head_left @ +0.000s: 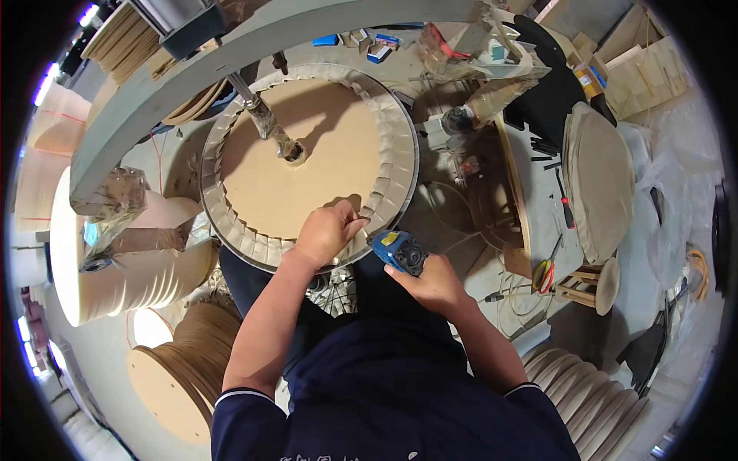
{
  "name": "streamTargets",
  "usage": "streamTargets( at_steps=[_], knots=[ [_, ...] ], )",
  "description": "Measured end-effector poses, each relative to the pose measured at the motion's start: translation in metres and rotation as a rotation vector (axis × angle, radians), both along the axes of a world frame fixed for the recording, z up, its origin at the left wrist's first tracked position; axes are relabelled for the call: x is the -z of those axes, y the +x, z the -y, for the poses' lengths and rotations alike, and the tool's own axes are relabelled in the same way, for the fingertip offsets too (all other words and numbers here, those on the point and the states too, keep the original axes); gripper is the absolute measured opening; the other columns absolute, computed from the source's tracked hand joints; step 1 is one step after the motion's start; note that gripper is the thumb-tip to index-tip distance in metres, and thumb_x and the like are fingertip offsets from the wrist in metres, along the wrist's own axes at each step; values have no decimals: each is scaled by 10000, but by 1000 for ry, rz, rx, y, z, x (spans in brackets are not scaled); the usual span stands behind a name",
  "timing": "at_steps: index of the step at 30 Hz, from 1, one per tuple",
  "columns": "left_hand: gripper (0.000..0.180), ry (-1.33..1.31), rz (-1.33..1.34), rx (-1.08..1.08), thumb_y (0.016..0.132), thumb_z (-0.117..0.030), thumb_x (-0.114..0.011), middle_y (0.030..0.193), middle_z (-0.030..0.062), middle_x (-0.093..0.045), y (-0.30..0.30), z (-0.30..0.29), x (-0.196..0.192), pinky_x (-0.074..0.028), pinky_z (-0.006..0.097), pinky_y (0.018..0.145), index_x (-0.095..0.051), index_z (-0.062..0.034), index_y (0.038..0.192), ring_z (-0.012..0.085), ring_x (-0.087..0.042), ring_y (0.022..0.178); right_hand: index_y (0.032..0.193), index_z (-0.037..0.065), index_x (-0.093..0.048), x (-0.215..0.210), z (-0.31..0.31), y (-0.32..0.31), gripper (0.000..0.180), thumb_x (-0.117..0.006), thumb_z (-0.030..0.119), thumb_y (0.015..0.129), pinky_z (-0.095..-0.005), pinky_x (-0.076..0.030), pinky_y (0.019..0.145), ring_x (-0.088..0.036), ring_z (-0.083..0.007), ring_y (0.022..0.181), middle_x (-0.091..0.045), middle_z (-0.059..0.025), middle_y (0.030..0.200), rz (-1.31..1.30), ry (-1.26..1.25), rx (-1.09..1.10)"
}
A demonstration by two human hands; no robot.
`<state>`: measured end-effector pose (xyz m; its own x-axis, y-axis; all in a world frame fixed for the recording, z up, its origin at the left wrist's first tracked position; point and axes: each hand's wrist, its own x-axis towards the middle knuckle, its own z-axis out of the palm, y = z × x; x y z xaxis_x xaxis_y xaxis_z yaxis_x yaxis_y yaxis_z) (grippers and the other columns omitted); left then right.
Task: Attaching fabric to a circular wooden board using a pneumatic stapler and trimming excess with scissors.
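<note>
The step in hand looks to be fastening the pleated cloth down onto the round board, one fold after another. The work lies face up ahead of the person, its near edge over the lap, with a metal rod reaching down to the board's centre.

The left hand reaches over the near edge; its thumb and forefinger are closed and appear to pinch a fold there, slightly right of the middle. The right hand has its fingers wrapped around a blue power tool, whose front end points far and left, just beside the left fingertips. Whether that end touches the cloth, I cannot tell.

The next move seems to call for keeping the fold flat, lining the tool up with it and keeping the left fingertips clear. Scissors and a screwdriver lie well apart, to the right.
</note>
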<state>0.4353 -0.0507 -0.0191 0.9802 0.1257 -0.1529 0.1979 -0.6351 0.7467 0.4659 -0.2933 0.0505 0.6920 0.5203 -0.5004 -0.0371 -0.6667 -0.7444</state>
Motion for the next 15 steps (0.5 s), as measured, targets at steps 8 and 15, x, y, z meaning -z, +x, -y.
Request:
streamTargets(
  at_steps=[8, 15],
  knots=[
    [312, 0, 49, -50, 945, -313, -762, 752, 180, -695, 15, 11, 7, -538, 481, 690, -649, -31, 875, 406, -676, 739, 1183, 5, -700, -1, -22, 13, 410, -751, 321, 927, -451, -560, 846, -686, -451, 1043, -733, -259, 1034, 106, -11, 16],
    [461, 56, 192, 77, 1027, -411, -613, 1015, 190, -736, 5, 19, -11, -559, 508, 841, -598, -127, 1390, 425, -701, 933, 1135, 6, -724, 2, 15, 5, 403, -751, 356, 937, -434, -560, 820, -713, -442, 1010, -738, -262, 964, 31, -37, 198]
  ],
)
